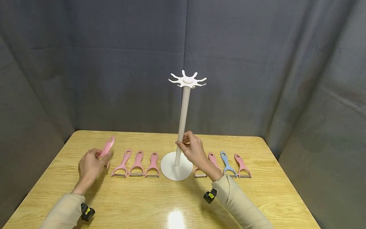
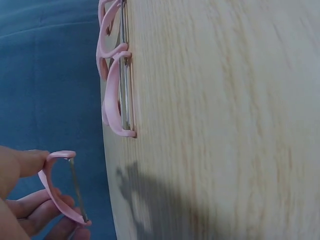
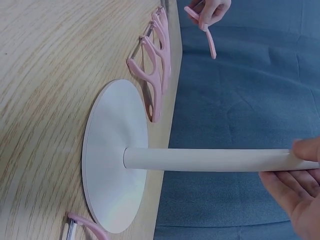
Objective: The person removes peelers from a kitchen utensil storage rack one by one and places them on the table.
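Observation:
Over the table's left side, my left hand pinches a pink Y-shaped peeler with its handle end pointing up. The left wrist view shows the thumb and fingers around the held peeler's forked head, its blade in sight. My right hand grips the pole of a white stand between thumb and fingers, partway up. The stand's round base rests on the table, and a ring of hooks tops the pole. I see nothing hanging from the hooks.
Several pink peelers lie in a row left of the base. To its right lie more pink peelers and a blue peeler, partly behind my right forearm. A grey curtain hangs behind the wooden table.

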Motion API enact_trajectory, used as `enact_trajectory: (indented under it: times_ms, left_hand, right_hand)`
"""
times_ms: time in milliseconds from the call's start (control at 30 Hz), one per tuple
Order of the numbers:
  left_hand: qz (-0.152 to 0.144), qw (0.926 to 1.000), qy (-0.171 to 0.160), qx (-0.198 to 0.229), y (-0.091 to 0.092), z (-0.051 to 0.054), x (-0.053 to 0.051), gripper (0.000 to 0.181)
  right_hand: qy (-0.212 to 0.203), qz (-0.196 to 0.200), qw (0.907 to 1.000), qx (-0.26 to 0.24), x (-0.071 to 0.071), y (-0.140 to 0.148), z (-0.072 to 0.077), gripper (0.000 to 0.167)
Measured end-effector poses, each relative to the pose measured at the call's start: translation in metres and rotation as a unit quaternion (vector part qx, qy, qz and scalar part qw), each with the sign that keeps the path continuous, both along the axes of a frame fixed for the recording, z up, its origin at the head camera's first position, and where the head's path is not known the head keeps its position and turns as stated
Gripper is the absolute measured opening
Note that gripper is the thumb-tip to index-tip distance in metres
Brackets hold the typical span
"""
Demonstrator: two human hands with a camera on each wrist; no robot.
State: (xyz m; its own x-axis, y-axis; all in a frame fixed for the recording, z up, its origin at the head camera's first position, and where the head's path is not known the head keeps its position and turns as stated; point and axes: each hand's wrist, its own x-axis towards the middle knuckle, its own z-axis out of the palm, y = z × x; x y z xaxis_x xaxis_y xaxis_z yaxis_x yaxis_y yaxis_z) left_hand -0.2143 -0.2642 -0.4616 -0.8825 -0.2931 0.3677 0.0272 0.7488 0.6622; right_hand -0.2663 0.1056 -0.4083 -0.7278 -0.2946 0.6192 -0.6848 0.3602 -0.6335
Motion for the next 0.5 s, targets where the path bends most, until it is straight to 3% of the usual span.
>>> enact_trajectory:
  times_ms: [300,500]
  left_hand:
    - [-0.012,0.9987,-0.049,-0.009,-0.0072,-0.0052,0.004,0.043]
    - [-0.005,0.9978,-0.064,-0.012,-0.0086,-0.0072,0.0033,0.043]
  right_hand:
    - [-0.008,-0.009,0.9999,0.01,-0.0003,-0.002,-0.001,0.02]
    - [-0.002,-0.008,1.0,0.005,-0.0021,0.0005,-0.0001,0.02]
